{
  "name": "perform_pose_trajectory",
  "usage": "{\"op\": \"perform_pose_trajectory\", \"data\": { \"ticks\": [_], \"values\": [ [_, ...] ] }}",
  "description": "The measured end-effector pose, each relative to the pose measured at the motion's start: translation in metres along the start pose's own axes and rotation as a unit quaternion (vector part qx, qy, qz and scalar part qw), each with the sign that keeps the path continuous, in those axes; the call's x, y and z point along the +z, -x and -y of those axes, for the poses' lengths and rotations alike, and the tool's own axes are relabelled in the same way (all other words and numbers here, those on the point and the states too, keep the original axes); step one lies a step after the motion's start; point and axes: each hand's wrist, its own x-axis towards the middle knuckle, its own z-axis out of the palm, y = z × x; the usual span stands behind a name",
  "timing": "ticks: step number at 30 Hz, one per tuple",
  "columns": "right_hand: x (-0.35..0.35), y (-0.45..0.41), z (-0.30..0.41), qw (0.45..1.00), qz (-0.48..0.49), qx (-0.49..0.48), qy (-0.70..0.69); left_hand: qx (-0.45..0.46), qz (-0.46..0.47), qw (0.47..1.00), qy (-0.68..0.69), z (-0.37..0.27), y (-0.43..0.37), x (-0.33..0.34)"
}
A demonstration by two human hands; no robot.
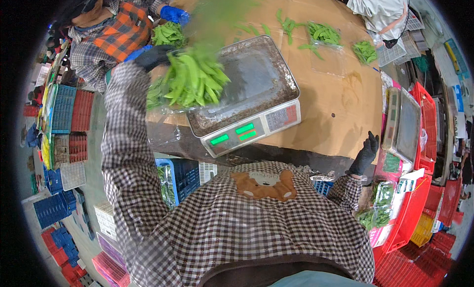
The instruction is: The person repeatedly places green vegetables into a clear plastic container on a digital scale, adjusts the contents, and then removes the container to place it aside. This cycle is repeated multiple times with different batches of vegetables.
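Note:
My left hand (157, 58), in a black glove, is at the upper left edge of a heap of green pea pods (196, 81) and appears to grip it; its fingertips are hidden. The heap hangs over the left side of a metal-topped weighing scale (255, 79), whose green displays are lit. Above it a green blur (222, 16) covers part of the table. Over by the table's right edge, my right hand (364, 153), also black-gloved, holds nothing and has its fingers extended.
Clear trays of pods (324, 34) and loose pods (288, 25) lie on the cardboard-covered table (333, 98). A co-worker in an orange checked apron (126, 31) stands at left, another in a white sleeve (381, 9) at upper right. A second scale (405, 124) and red crates (407, 213) flank the right.

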Motion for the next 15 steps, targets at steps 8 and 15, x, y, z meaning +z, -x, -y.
{"op": "perform_pose_trajectory", "data": {
  "ticks": [8,15],
  "values": [
    [-0.001,0.018,0.004,0.996,0.033,-0.063,0.059,0.152,0.151,0.94,-0.267,-0.084,-0.141,0.137],
    [0.033,0.02,0.043,0.995,0.096,-0.008,-0.012,0.22,0.107,0.927,-0.286,-0.067,-0.15,0.129]
  ]
}}
